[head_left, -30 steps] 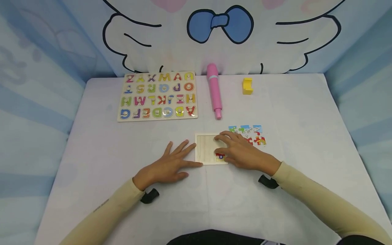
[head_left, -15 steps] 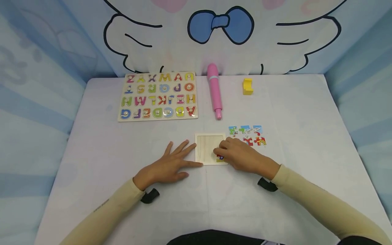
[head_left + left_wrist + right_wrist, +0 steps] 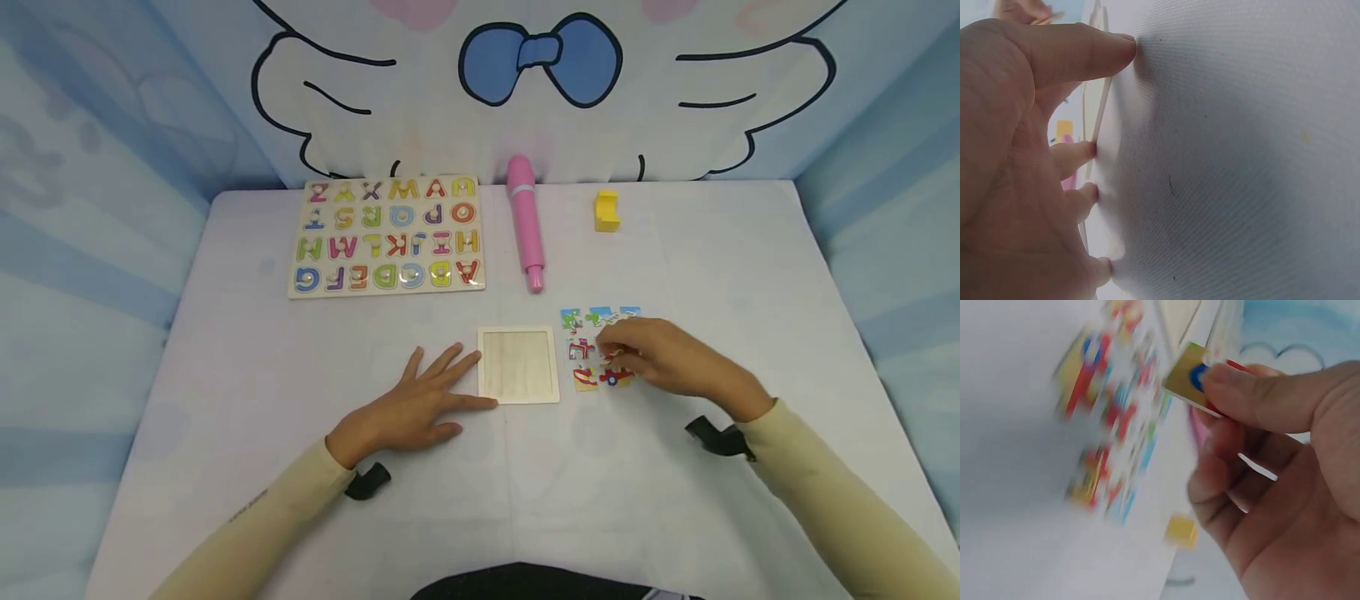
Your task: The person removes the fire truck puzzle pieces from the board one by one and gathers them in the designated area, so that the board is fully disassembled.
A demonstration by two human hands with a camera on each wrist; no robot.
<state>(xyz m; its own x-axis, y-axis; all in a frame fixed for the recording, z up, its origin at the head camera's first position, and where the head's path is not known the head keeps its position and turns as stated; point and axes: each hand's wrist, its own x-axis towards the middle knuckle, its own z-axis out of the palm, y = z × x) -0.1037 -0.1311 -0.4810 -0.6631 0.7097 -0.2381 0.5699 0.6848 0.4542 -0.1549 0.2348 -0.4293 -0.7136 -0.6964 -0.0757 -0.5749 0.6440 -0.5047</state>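
My left hand (image 3: 411, 407) lies with fingers spread on the white tablecloth, its fingertips touching the left edge of a wooden puzzle tray (image 3: 519, 367). Nothing lies inside the tray. Over the loose jigsaw pieces (image 3: 586, 379) to the right of the tray hovers my right hand (image 3: 675, 358). Between thumb and fingers it pinches one jigsaw piece (image 3: 1186, 374), yellow with a blue wheel and some red, raised off the table in the right wrist view. Some of the loose pieces are hidden under this hand in the head view.
At the back left lies a wooden alphabet board (image 3: 386, 237) full of coloured letters. A pink stick-like tube (image 3: 527, 225) is beside it, and a small yellow block (image 3: 607, 212) sits farther right. A patterned curtain (image 3: 540, 125) borders the table's far edge.
The right hand has gone from the tray's lower right corner to the right, over the loose pieces, taking the jigsaw piece out of the tray. My left hand stays put.
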